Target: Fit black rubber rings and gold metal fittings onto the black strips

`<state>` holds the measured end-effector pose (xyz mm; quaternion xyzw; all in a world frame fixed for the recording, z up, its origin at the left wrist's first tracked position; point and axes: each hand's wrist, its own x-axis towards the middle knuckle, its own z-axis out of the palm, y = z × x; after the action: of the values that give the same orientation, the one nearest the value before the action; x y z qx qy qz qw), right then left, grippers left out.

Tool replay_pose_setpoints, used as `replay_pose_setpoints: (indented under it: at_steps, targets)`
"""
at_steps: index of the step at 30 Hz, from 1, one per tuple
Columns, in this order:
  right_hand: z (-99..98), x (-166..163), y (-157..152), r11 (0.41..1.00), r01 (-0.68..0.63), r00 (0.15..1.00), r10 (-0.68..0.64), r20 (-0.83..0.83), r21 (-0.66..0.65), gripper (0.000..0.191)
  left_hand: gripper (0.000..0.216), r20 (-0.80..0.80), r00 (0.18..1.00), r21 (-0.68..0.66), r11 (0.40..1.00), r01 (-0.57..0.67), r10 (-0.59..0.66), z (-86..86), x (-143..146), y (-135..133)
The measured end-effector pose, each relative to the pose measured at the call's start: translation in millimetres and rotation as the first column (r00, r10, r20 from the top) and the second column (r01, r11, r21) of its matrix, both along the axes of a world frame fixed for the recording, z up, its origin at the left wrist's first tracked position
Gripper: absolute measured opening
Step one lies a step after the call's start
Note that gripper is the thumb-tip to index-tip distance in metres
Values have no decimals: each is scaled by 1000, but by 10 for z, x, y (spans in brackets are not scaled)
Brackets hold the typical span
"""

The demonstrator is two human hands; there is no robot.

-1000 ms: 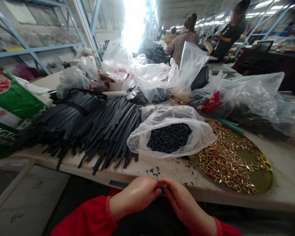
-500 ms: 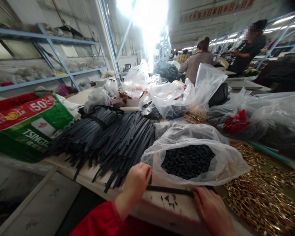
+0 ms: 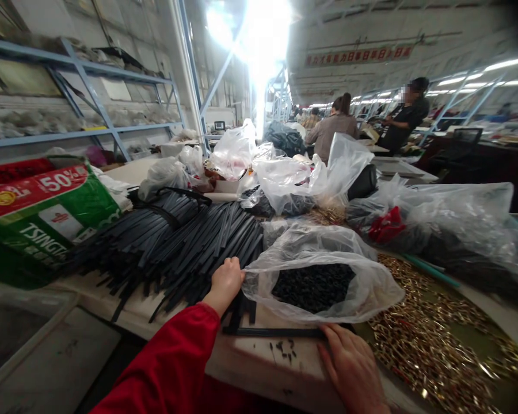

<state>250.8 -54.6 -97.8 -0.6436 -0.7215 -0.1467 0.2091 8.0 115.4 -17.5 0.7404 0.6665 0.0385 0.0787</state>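
Note:
My left hand [image 3: 227, 282] is closed at the left edge of a clear plastic bag [image 3: 377, 293], its film drawn to my fingertips. Small black ring-like pieces [image 3: 313, 287] fill the bag's open mouth. Along the table's front edge lies a flat black strip [image 3: 276, 332]. My right hand [image 3: 351, 362] has its fingers bent over the right end of that strip; the thumb is lower, by the tabletop. Beside my left hand spreads a pile of similar black strips [image 3: 211, 247], their ends pointing toward me.
Gold-coloured metal links [image 3: 423, 333] cover a tray at the right, near a teal rod [image 3: 431, 270]. A green and red bag [image 3: 64, 224] stands at left. More plastic bags [image 3: 280, 178] crowd the back. Two people [image 3: 334, 135] are farther off. Small dark marks [image 3: 285, 348] dot the table front.
My left hand has moved up and away from the strip to the bag's edge. My right hand stays at the strip's end. The whole view has shifted slightly.

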Motion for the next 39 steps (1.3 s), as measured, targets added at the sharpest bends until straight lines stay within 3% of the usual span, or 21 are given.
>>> replay_pose_setpoints:
  at_steps: [9, 18, 23, 28, 29, 32, 35, 39]
  targets:
    - [260, -144, -39, 997, -72, 995, 71, -76, -12, 28, 29, 155, 977, -124, 978, 166, -146, 117, -32, 239]
    - [484, -237, -112, 990, -115, 980, 100, -169, -80, 24, 30, 121, 992, 2, 999, -35, 34, 36, 229, 311]
    - [517, -74, -51, 986, -101, 974, 71, -214, -132, 22, 25, 225, 974, 91, 996, 12, -33, 245, 180, 181]
    - [665, 154, 350, 972, -26, 984, -16, -179, -234, 21, 29, 418, 883, 24, 974, 226, -215, 463, 167, -288]
    - [691, 184, 462, 962, 17, 990, -54, -128, -273, 21, 31, 565, 802, -100, 948, 301, -194, 468, 182, -414]
    - [709, 216, 783, 907, 148, 989, -140, 49, -395, 16, 33, 784, 602, -476, 769, 426, 152, 401, 265, -769]
    - [654, 179, 995, 875, 191, 981, -151, 124, -445, 11, 29, 798, 452, -593, 653, 471, 398, 290, 364, -985]
    - [596, 95, 1086, 856, 215, 971, -134, 199, -471, 11, 33, 739, 345, -659, 518, 545, 578, 234, 422, -1035]
